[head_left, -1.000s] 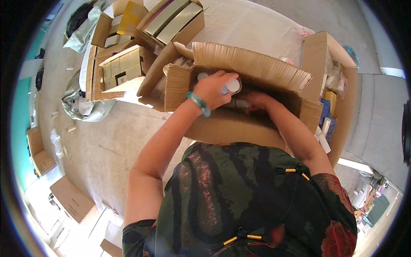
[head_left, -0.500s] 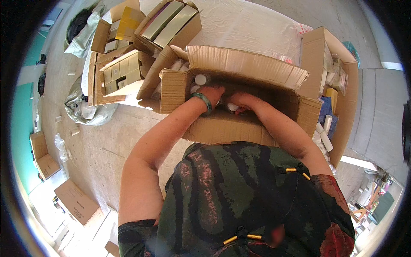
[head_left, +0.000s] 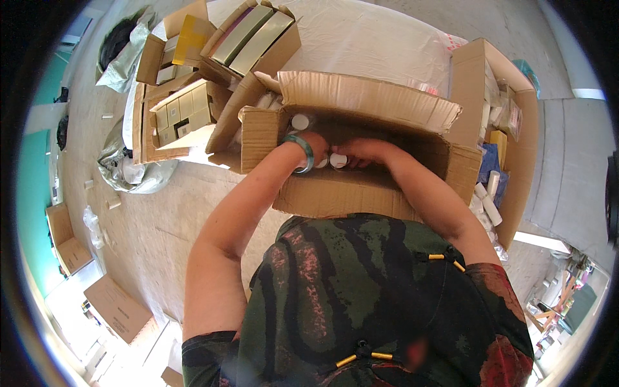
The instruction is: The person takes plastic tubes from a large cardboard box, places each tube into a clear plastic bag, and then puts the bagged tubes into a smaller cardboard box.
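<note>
Both my hands are down inside an open cardboard box (head_left: 348, 190) in front of me. My right hand (head_left: 362, 151) is closed around a small white round-topped container (head_left: 338, 160) near the box's near wall. Just left of it, my left hand (head_left: 314, 146), with a green bangle (head_left: 309, 158) at its wrist, has its fingers curled downward. White shows beneath those fingers, but what they grip is hidden. Another white round-topped container (head_left: 300, 122) stands in the box's left end, beyond my left hand. The box's right part lies in shadow.
At the right stands a tall open carton (head_left: 525, 142) holding white tubes (head_left: 491, 209) and packets. Cartons of small boxes (head_left: 184, 109) and long gold boxes (head_left: 261, 42) are at the far left. Behind lies a white-covered surface (head_left: 361, 39). Plastic bags (head_left: 151, 174) lie on the floor.
My right hand has moved slightly left with the white container, which now sits closer to my left hand. The left hand has shifted a little left and down, its wrist turning.
</note>
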Demonstrator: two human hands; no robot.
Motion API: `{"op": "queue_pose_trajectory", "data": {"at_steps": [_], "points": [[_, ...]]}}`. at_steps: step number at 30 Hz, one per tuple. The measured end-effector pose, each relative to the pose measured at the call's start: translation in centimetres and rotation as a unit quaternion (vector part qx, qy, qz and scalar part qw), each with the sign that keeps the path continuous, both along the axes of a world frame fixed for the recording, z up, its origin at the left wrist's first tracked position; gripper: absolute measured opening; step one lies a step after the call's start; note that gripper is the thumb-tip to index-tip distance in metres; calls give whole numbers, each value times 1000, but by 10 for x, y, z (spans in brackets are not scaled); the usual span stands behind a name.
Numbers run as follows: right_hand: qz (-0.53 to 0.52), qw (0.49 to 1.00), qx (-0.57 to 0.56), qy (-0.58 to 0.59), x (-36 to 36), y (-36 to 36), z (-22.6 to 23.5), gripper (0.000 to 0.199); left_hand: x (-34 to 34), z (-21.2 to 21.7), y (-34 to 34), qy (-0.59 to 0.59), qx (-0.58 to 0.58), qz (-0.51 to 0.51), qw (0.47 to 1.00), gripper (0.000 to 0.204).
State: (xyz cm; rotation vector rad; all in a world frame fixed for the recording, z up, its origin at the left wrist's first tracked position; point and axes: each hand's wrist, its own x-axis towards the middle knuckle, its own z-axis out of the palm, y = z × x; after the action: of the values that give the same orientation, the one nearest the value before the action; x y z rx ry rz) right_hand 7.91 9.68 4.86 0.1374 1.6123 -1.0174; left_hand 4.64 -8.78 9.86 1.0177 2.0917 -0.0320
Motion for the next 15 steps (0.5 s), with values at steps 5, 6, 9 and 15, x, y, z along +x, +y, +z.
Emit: {"op": "queue_pose_trajectory", "data": {"at_steps": [5,6,9,15], "points": [[78,995,12,58,2,3,-2,42,2,-8,5,21,20,12,1000,32],[89,992,13,85,2,2,2,41,4,-7,5,22,37,21,999,32],[115,982,17,152,6,-2,13,41,11,-2,9,16,65,51,996,33],[165,952,-6,258,10,-4,21,44,10,-34,7,-13,78,32,996,40]]}}
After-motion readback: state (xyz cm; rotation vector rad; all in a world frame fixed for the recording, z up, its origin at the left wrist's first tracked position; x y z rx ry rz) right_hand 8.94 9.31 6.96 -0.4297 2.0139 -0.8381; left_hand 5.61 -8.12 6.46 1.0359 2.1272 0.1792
